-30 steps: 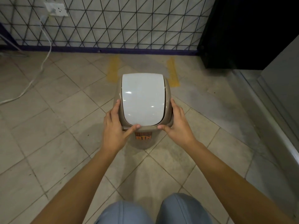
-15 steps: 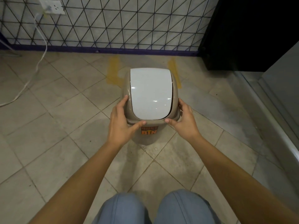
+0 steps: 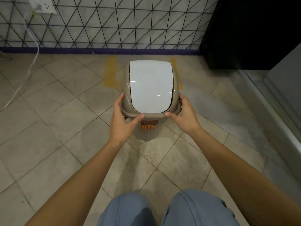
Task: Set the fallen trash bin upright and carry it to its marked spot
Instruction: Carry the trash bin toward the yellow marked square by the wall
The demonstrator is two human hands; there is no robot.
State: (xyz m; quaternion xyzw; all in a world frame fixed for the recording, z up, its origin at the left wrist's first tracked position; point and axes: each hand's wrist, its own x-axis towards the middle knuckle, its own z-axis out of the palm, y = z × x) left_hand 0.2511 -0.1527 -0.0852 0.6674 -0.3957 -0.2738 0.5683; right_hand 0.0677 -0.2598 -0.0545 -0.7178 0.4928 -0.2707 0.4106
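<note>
With my left hand (image 3: 121,121) and right hand (image 3: 184,117) pinching the upright trash bin (image 3: 150,88) by its rim, the loose-looking white lid (image 3: 150,85) could swing and break my grip short of the yellow floor marks (image 3: 110,74).

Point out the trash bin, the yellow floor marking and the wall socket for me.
trash bin (image 3: 150,85): head view, middle of its white swing lid.
yellow floor marking (image 3: 110,70): head view, left painted stripe beside the bin.
wall socket (image 3: 43,5): head view, white faceplate at upper left.
</note>
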